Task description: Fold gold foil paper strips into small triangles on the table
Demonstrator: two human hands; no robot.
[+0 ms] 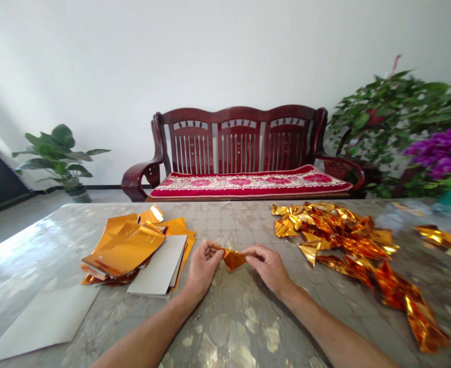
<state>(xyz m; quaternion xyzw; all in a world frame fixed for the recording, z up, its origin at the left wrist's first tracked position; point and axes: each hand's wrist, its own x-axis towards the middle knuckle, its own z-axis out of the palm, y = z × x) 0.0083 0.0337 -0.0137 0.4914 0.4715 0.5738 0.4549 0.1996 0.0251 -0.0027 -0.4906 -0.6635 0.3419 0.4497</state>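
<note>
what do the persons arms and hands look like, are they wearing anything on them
Two bare hands, the left hand and the right hand, with no gloves. The left forearm and the right forearm are bare right to the bottom edge of the picture, with no sleeve in view. No watch, bracelet or wristband shows on either wrist, and I can make out no ring.

Small folded gold foil piece (234, 259), creased, held above table.
</note>
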